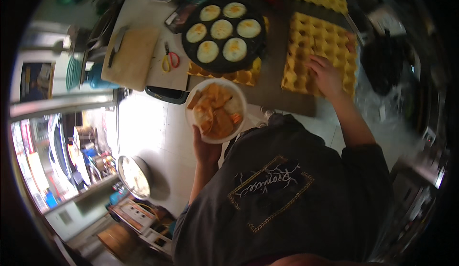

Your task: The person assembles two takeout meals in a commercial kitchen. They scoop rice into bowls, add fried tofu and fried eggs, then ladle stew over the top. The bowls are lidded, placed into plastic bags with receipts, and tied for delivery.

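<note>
The left hand (205, 146) comes up in the lower middle of the frame, closed around the near rim of a white bowl (216, 110) and holding it up over the pale floor. The bowl is heaped with orange-brown fried pieces. Just above it, at the top centre, a black round pan (222, 34) sits on the worktop (272, 82) with seven pale cakes in its hollows, resting partly on a yellow egg tray. The right hand (326, 77) lies right of centre, fingers spread flat and holding nothing, on another yellow tray (318, 38) that lies on the dark worktop. To the upper left lies a wooden board (131, 58) with a knife (116, 46) at its edge, and scissors (170, 59) between board and pan.
</note>
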`<state>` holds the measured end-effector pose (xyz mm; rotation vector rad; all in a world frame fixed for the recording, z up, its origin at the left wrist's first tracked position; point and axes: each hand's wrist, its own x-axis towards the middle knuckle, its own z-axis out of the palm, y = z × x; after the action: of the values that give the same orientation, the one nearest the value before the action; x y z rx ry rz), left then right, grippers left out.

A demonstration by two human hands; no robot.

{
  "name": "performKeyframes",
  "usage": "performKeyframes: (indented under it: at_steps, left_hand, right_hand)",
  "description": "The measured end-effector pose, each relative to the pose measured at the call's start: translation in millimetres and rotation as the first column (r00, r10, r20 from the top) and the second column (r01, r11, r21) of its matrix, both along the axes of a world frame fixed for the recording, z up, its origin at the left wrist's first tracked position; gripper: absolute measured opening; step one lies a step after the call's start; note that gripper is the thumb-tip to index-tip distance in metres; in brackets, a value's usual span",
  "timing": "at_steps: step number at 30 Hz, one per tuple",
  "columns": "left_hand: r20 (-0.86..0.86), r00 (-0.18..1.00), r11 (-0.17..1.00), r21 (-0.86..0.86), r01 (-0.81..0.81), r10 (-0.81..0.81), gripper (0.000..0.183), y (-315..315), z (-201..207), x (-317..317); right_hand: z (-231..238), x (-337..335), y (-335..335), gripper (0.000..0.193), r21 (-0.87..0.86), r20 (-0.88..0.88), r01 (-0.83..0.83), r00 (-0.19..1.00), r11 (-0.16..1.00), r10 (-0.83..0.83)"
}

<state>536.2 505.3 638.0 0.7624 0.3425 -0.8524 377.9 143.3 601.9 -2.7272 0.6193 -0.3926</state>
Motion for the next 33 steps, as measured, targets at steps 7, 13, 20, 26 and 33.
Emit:
performKeyframes:
  at_steps: [7, 13, 20, 26, 33]
  left_hand:
    - [0.234, 0.833, 0.856, -0.006, 0.516, -0.501, 0.057, -69, 4, -18]
    - [0.370, 0.591, 0.627, -0.028, 0.778, -0.717, 0.064, -127, 25, -130]
    - [0.235, 0.236, 0.219, -0.093, 0.971, -0.943, 0.070, -238, 20, -267]
    - [0.211, -0.078, -0.092, -0.061, 0.994, -0.974, 0.065, -320, 10, -448]
    - [0.147, -0.429, -0.431, 0.024, 0.902, -0.891, 0.061, -381, 23, -671]
  right_hand:
    - [12, -87, 60, 0.042, 0.088, 0.198, 0.161, 0.964, 0.983, -0.175]
    - [28, -249, 121, 0.031, 0.339, 0.074, 0.473, 0.848, 0.813, -0.524]
    - [-2, -421, 163, 0.018, 0.557, 0.054, 0.773, 0.329, 0.302, -0.943]
    - [-24, -566, 183, 0.020, 0.638, -0.130, 0.734, -0.193, -0.231, -0.973]
    - [-26, -707, 203, 0.014, 0.695, 0.165, 0.637, -0.592, -0.334, -0.789]
